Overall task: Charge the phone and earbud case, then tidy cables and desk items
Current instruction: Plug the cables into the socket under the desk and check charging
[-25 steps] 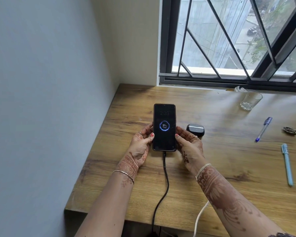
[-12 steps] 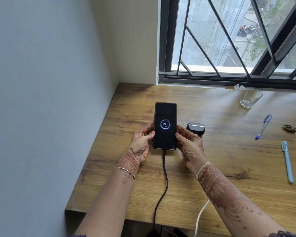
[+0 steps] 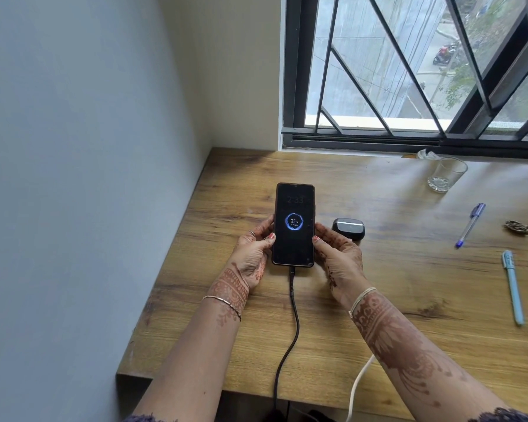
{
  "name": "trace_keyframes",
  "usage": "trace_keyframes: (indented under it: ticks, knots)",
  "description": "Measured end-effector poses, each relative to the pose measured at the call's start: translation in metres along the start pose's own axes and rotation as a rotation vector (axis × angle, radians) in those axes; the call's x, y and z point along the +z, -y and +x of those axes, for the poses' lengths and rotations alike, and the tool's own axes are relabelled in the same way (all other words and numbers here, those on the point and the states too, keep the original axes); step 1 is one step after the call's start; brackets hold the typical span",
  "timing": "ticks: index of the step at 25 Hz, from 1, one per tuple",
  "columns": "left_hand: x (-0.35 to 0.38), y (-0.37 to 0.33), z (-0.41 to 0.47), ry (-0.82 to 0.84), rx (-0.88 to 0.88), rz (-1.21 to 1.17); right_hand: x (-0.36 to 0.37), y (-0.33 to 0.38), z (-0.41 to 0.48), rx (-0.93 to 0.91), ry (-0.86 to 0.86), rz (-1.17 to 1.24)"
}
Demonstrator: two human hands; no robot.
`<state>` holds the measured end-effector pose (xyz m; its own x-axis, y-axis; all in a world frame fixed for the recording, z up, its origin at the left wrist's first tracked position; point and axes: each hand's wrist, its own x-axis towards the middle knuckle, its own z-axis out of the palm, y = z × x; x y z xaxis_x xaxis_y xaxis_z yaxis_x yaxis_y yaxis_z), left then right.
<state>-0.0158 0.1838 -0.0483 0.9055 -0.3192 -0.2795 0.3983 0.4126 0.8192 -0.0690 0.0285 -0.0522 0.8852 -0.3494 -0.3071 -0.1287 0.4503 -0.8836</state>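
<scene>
A black phone [image 3: 294,224] is held over the wooden desk [image 3: 409,284], its screen lit with a charging ring that reads 21%. My left hand [image 3: 254,254] grips its left edge and my right hand [image 3: 337,257] grips its right edge. A black cable [image 3: 290,336] is plugged into the phone's bottom and runs down over the desk's front edge. The dark earbud case [image 3: 348,228] lies closed just right of the phone, behind my right hand. A white cable [image 3: 358,388] comes up over the front edge under my right forearm; its end is hidden.
A grey wall borders the desk on the left, and a barred window runs along the back. An empty glass [image 3: 446,174] stands at the back right. A blue pen [image 3: 470,224], a light-blue pen [image 3: 513,287] and a small brown object [image 3: 516,227] lie at the right.
The phone and both hands have stayed nearly in place; the phone sits slightly farther from the front edge. The screen still shows 21%.
</scene>
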Motion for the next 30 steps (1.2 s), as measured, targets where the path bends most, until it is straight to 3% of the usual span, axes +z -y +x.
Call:
trace_keyframes:
  ticks: [9,19,25,30]
  knots:
    - [0.0,0.001,0.002,-0.018,0.004,-0.005,0.0,-0.002,0.001,0.013,-0.02,0.004]
    - [0.003,0.003,0.003,-0.152,-0.01,-0.014,0.004,-0.009,0.005,-0.002,-0.105,-0.088]
    - [0.005,0.007,0.009,-0.234,0.008,0.198,0.01,-0.011,0.003,-0.069,-0.183,-0.213]
    - [0.01,0.003,0.013,-0.296,0.03,0.524,0.016,-0.009,-0.001,-0.128,-0.277,-0.339]
